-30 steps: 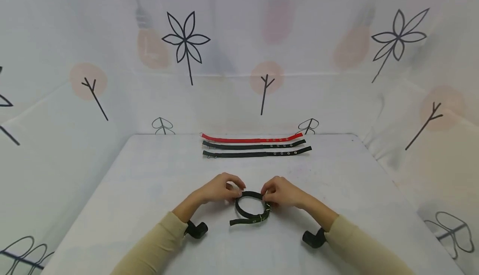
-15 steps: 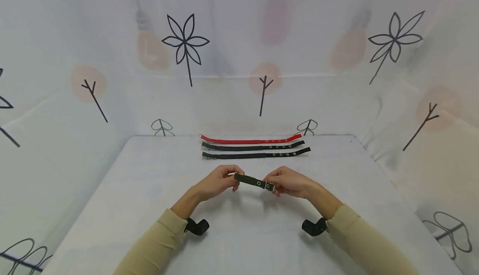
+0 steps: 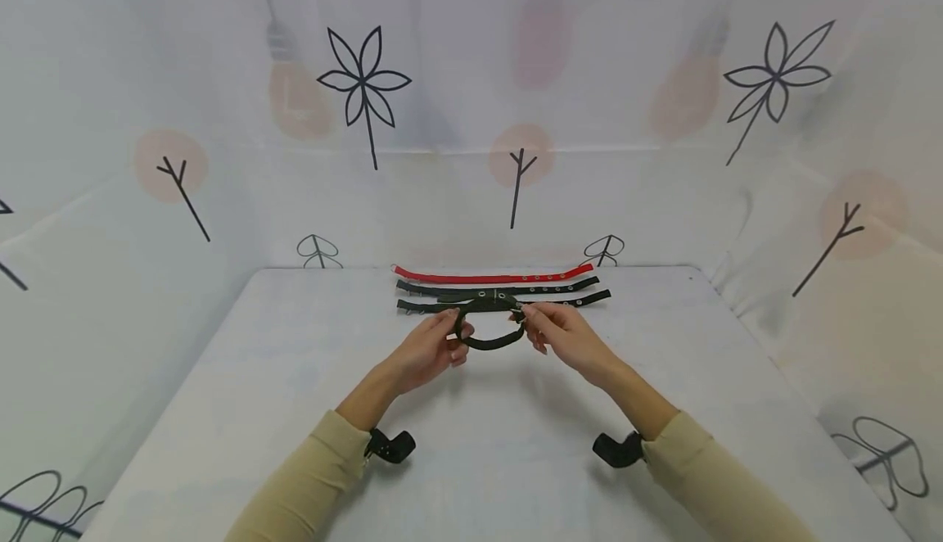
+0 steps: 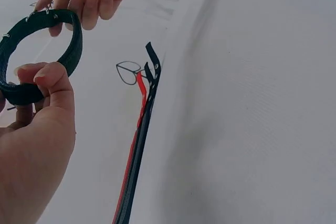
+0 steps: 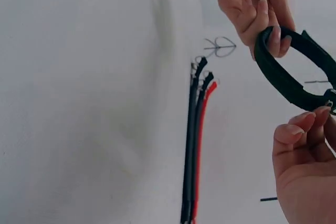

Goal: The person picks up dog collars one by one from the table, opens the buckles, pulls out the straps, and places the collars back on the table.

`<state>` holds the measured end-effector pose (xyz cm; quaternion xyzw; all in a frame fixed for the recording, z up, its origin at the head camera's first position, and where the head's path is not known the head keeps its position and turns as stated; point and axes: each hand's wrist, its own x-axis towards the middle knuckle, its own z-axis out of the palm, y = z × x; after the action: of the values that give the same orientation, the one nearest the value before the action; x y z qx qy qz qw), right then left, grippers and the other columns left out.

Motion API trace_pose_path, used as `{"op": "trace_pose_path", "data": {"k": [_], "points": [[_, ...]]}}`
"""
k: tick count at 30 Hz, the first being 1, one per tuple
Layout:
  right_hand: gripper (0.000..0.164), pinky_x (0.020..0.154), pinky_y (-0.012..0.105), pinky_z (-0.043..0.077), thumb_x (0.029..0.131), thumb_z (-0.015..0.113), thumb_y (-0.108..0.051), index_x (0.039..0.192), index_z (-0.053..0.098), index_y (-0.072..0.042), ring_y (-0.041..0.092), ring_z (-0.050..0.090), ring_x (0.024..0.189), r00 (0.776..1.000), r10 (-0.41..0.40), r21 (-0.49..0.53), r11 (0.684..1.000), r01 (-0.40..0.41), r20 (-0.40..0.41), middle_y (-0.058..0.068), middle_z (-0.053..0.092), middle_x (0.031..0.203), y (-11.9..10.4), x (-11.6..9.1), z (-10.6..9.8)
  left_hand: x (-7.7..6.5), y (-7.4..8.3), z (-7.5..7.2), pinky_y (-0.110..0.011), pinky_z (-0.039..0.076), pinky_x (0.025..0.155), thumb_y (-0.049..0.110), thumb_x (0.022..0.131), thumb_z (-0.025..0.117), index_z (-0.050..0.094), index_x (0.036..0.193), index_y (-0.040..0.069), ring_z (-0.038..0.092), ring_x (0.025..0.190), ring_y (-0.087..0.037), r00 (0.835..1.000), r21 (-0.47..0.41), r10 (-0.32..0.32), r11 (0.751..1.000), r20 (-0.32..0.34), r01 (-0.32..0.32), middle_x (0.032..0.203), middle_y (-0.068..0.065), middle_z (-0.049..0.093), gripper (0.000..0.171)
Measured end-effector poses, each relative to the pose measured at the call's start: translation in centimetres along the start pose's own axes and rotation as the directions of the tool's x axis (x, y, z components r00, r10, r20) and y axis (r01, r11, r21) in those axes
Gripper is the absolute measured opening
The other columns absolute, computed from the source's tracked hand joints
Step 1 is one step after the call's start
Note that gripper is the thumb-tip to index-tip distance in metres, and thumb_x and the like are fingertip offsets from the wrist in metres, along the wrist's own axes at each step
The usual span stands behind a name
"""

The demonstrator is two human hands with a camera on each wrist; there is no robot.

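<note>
A dark green collar (image 3: pixel 489 345), buckled into a loop, is held up above the table between both hands. My left hand (image 3: pixel 427 347) pinches the loop's left side between thumb and fingers. On the other side my right hand (image 3: pixel 566 336) pinches it close to the metal buckle. In the left wrist view the collar (image 4: pixel 76 51) appears as a ring with the thumb pressed on its lower edge. The right wrist view shows the right fingertips (image 5: pixel 304 121) at the buckle end of the collar (image 5: pixel 283 85).
Beyond the hands, a red collar (image 3: pixel 471 279) and two dark collars lie flat in a row near the far edge of the white table (image 3: pixel 309 337). The nearest dark collar (image 3: pixel 423 308) is partly covered by the held loop. A printed white cloth (image 3: pixel 442 198) hangs behind.
Both hands have raised the looped collar off the table and moved it away from the body. It has tipped over, so the buckle side now faces the far edge.
</note>
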<state>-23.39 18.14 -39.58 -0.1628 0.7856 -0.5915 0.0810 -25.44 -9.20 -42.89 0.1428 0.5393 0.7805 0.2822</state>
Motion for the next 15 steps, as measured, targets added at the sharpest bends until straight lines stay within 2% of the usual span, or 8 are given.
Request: {"op": "trace_pose_path", "data": {"k": [2, 7, 10, 12, 15], "points": [[0.031, 0.068, 0.036, 0.046, 0.108, 0.054, -0.033, 0.108, 0.069, -0.006, 0.025, 0.052, 0.071, 0.999, -0.039, -0.049, 0.998, 0.038, -0.014, 0.013, 0.054, 0.078, -0.14, 0.03, 0.03, 0.09, 0.12, 0.17, -0.031, 0.036, 0.071, 0.034, 0.113, 0.038, 0.036, 0.122, 0.005, 0.039, 0.071, -0.016, 1.000, -0.019, -0.006, 1.000, -0.011, 0.006, 0.101, -0.006, 0.044, 0.031], [0.021, 0.062, 0.032, 0.044, 0.102, 0.066, -0.032, 0.104, 0.073, -0.012, 0.023, 0.053, 0.071, 0.997, -0.065, -0.137, 0.989, 0.059, -0.036, 0.008, 0.056, 0.076, -0.14, 0.20, 0.04, 0.18, 0.16, 0.40, -0.030, 0.036, 0.068, 0.034, 0.114, 0.036, 0.034, 0.122, 0.004, 0.040, 0.070, -0.016, 1.000, -0.034, -0.026, 0.999, -0.014, 0.025, 0.099, -0.005, 0.045, 0.031], [0.019, 0.061, 0.030, 0.043, 0.100, 0.068, -0.032, 0.101, 0.074, -0.013, 0.021, 0.053, 0.073, 0.995, -0.088, -0.199, 0.977, 0.077, -0.048, 0.004, 0.056, 0.077, -0.12, 0.36, 0.05, 0.28, 0.09, 0.46, -0.030, 0.037, 0.067, 0.033, 0.113, 0.037, 0.035, 0.124, 0.004, 0.041, 0.069, -0.016, 0.999, -0.036, -0.027, 0.999, -0.021, 0.026, 0.099, -0.005, 0.047, 0.031], [0.018, 0.062, 0.030, 0.043, 0.101, 0.068, -0.029, 0.099, 0.073, -0.012, 0.022, 0.053, 0.072, 0.992, -0.117, -0.224, 0.969, 0.103, -0.052, 0.004, 0.056, 0.077, -0.14, 0.47, 0.03, 0.32, 0.09, 0.52, -0.029, 0.038, 0.066, 0.034, 0.113, 0.039, 0.039, 0.123, 0.005, 0.042, 0.068, -0.015, 0.999, -0.009, -0.020, 1.000, -0.044, 0.019, 0.098, -0.005, 0.049, 0.030], [0.016, 0.061, 0.029, 0.042, 0.102, 0.067, -0.026, 0.097, 0.073, -0.011, 0.021, 0.052, 0.070, 0.987, -0.149, -0.246, 0.960, 0.131, -0.059, 0.005, 0.055, 0.075, -0.05, 0.59, -0.04, 0.40, 0.07, 0.53, -0.027, 0.040, 0.064, 0.034, 0.112, 0.043, 0.047, 0.122, 0.003, 0.044, 0.068, -0.014, 0.995, 0.098, 0.030, 0.995, -0.091, -0.021, 0.099, -0.005, 0.054, 0.033]]}}
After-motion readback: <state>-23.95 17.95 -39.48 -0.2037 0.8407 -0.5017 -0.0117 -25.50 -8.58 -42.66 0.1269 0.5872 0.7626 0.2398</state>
